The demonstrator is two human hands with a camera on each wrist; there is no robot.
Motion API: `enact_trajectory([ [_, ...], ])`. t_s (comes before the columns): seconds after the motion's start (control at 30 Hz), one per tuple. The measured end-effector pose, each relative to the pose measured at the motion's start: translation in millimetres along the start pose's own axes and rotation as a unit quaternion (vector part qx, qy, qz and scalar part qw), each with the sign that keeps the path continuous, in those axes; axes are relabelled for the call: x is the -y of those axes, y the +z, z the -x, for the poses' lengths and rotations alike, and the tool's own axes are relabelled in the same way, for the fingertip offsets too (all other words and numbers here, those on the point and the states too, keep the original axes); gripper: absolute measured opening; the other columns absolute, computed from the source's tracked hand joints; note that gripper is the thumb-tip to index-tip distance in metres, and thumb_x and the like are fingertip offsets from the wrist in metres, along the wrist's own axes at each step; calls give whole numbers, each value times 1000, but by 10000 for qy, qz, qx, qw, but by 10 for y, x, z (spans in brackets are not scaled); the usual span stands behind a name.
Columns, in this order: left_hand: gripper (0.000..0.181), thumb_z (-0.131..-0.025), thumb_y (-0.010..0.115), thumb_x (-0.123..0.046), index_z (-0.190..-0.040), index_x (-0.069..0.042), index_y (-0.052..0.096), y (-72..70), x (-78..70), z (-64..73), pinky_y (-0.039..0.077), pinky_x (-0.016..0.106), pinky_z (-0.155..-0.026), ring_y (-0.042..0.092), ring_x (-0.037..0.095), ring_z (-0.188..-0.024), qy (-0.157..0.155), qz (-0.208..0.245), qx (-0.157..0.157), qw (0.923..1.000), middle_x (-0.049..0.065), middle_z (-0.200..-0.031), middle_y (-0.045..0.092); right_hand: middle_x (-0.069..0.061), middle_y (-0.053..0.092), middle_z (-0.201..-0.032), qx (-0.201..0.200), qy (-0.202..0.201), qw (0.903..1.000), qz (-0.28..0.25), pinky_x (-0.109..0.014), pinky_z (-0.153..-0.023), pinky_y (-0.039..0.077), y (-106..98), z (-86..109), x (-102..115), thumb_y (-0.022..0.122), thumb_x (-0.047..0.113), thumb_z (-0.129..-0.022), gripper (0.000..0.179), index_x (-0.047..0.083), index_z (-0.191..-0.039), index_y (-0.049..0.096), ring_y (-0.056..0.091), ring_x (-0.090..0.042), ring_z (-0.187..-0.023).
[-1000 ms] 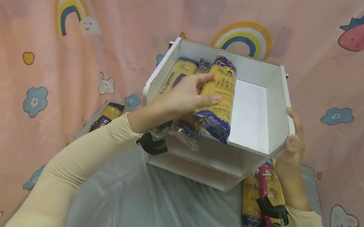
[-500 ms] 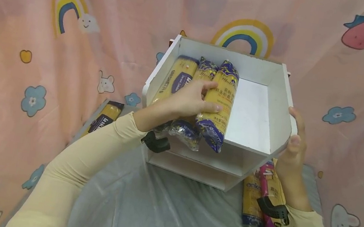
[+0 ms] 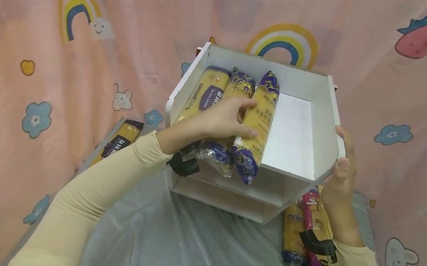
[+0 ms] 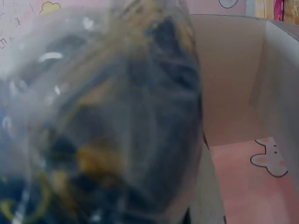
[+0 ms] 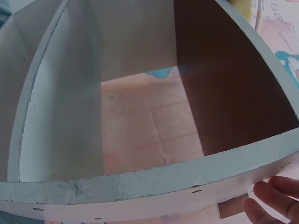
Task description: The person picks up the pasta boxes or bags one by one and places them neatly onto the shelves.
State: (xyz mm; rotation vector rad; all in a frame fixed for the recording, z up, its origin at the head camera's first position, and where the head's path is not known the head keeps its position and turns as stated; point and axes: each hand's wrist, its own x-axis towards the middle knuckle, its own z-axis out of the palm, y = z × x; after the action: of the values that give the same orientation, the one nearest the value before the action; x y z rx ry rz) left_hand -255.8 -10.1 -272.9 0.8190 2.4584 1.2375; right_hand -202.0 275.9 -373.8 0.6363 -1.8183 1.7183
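My left hand [image 3: 228, 119] grips a yellow and purple spaghetti packet [image 3: 260, 117] on the top tier of a white shelf unit [image 3: 296, 131]. The packet's lower end juts past the tier's front edge. Directly left of it lies a matching spaghetti packet [image 3: 241, 84], partly covered by the hand. Against the left wall is another spaghetti packet [image 3: 207, 88] with a purple oval label. In the left wrist view a blurred packet end [image 4: 107, 126] fills the left side. My right hand [image 3: 340, 184] holds the unit's right side panel, its fingertips [image 5: 271, 196] along the outer face.
Two pasta packets, one yellow [image 3: 296, 230] and one with pink edging [image 3: 319, 227], lie right of the unit, partly behind the right arm. Another spaghetti packet [image 3: 119, 139] lies at left on the grey cloth [image 3: 179, 247]. A pink patterned curtain [image 3: 162, 29] hangs behind.
The gripped packet has come down onto the tier beside its neighbour, its lower end sliding toward me and slightly left. The left hand moved down with it; the right hand stayed on the panel.
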Motion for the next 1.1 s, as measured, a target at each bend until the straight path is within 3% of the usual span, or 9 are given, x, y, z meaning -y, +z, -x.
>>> enact_trajectory([
  [0.13,79,-84,79,-26,-149,-3,41,9,-17,22,49,21,-81,56,16,-98,-22,-957,-286,9950,8,-116,56,-18,49,-137,-34,50,9999,130,-28,-82,49,3,20,6,51,57,-95,75,6,-149,40,53,-24,-109],
  [0.27,75,-81,81,-41,-143,-10,52,-6,-42,70,39,26,-82,41,17,-99,-181,-2002,-452,9785,4,-110,48,-17,50,-136,-51,89,9994,325,-27,-81,48,15,24,10,49,57,-96,74,7,-149,41,54,-23,-109],
  [0.4,75,-79,78,-52,-140,-13,57,-25,-26,90,36,28,-83,37,19,-100,-142,-2572,-487,9650,1,-106,48,-16,51,-136,-50,116,9993,357,-27,-81,49,21,23,15,49,57,-96,73,8,-149,41,54,-23,-109],
  [0.6,77,-78,78,-55,-140,-14,56,-28,-10,98,37,28,-82,38,19,-100,-86,-2539,-524,9658,1,-109,49,-18,49,-137,-53,89,9999,70,-28,-82,48,19,10,9,51,57,-95,75,6,-149,40,53,-24,-111],
  [0.73,77,-79,77,-54,-142,-14,55,-34,-3,117,36,28,-82,37,19,-100,-91,-2446,-518,9682,1,-110,48,-19,49,-136,22,57,9998,210,-28,-81,50,21,0,9,50,60,-94,77,6,-149,41,53,-25,-109],
  [1.0,69,-84,75,-50,-142,-19,54,-84,-48,176,42,33,-89,40,18,-106,7,-2154,-448,9755,2,-117,51,-18,46,-141,-53,92,9999,101,-30,-85,47,21,5,16,52,59,-94,77,7,-149,40,52,-25,-114],
  [1.1,62,-86,74,-46,-139,-19,57,-133,-65,203,44,35,-92,46,18,-109,174,-2034,-450,9779,3,-118,54,-16,49,-138,-117,27,9999,108,-28,-83,48,15,3,4,52,58,-94,75,6,-148,42,53,-23,-111],
])
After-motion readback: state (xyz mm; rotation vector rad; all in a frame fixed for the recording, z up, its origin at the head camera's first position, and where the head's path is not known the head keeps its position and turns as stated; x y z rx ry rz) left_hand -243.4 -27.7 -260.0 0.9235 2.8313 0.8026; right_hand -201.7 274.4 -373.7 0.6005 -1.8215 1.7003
